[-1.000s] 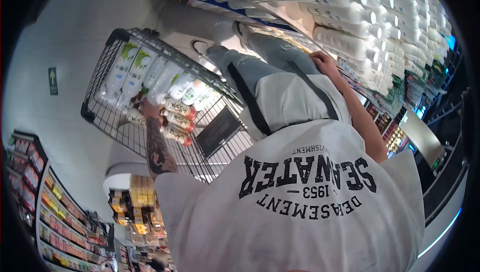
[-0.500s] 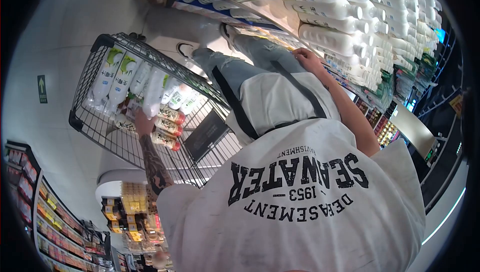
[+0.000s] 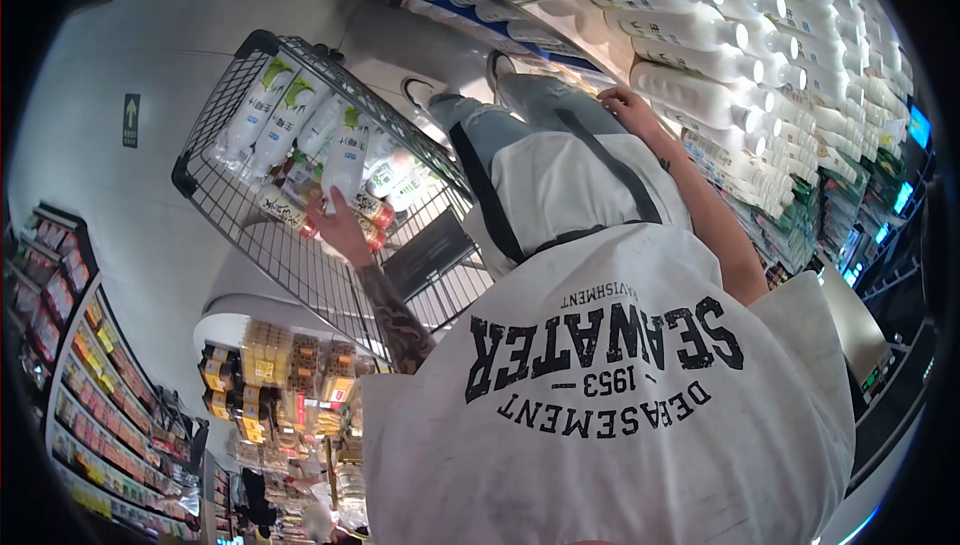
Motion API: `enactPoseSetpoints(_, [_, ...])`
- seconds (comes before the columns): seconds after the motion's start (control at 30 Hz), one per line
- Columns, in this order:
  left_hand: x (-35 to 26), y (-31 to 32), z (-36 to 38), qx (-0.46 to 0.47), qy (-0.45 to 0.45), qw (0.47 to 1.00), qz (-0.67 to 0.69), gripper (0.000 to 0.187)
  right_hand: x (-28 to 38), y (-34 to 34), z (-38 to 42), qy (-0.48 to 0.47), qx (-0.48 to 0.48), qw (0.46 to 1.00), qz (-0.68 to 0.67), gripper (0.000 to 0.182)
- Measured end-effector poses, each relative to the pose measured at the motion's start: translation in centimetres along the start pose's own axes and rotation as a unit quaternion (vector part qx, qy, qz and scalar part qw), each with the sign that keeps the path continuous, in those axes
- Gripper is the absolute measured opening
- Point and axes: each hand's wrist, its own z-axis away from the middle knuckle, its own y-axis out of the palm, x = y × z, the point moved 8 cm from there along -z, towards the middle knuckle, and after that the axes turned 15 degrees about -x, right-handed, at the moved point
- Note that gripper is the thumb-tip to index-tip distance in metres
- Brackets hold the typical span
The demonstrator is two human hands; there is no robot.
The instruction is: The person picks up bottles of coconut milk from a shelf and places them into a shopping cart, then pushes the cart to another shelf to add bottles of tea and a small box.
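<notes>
My left hand (image 3: pixel 342 230) is inside the shopping cart (image 3: pixel 250 213), its fingers apart at the lower end of a white coconut juice bottle (image 3: pixel 346 153). That bottle lies tilted over other goods. Two similar bottles with green-printed labels (image 3: pixel 287 125) lie side by side toward the cart's far end. Around the hand are several smaller bottles with red caps (image 3: pixel 375 236), partly covered. My right hand (image 3: pixel 628 105) rests at the edge of the shelf beside my leg, fingers slightly bent, with nothing seen in it.
Rows of white bottles (image 3: pixel 680 40) fill the shelf on my right. Stocked racks (image 3: pixel 110 375) and a display of packaged food (image 3: pixel 275 375) stand to the left. A green arrow sign (image 3: pixel 131 120) is on the floor beyond the cart.
My left hand has drawn back along the bottle toward me, and its fingers have loosened. The bottle now rests in the cart, label facing up. My right hand stays at the shelf; the view has shifted.
</notes>
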Motion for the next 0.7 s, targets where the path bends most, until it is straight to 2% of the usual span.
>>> enactPoseSetpoints(0.07, [-3.0,0.0,0.3,-0.108,0.077,0.991,-0.035,0.050,0.3,0.7,-0.6,-0.002,0.009,1.000,-0.018,0.029])
enactPoseSetpoints(0.17, [-9.9,0.8,1.6,-0.124,0.133,0.961,-0.209,0.044,1.1,0.8,-1.3,-0.028,0.007,0.998,-0.051,0.030])
enactPoseSetpoints(0.27, [-15.3,-1.4,3.7,-0.173,0.148,0.947,-0.227,0.042,3.2,0.5,-1.2,-0.054,-0.010,0.995,-0.083,0.030])
enactPoseSetpoints(0.3, [-16.5,-3.0,4.6,-0.226,0.225,0.928,-0.192,0.040,3.6,0.5,-1.0,-0.058,-0.005,0.993,-0.098,0.030])
enactPoseSetpoints(0.4, [-20.2,-7.5,6.9,-0.187,0.229,0.940,-0.172,0.033,7.0,0.3,0.1,-0.088,0.012,0.984,-0.153,0.028])
enactPoseSetpoints(0.5, [-26.8,-10.8,11.5,-0.199,0.398,0.884,-0.144,0.030,9.7,0.7,0.8,-0.120,0.050,0.959,-0.251,0.026])
enactPoseSetpoints(0.63, [-34.6,-11.8,16.8,-0.152,0.504,0.845,-0.094,0.025,12.5,0.9,1.2,-0.131,0.104,0.951,-0.260,0.029])
enactPoseSetpoints(0.7, [-37.5,-10.3,18.2,-0.024,0.539,0.840,-0.059,0.026,12.6,1.4,1.0,-0.130,0.128,0.952,-0.247,0.033])
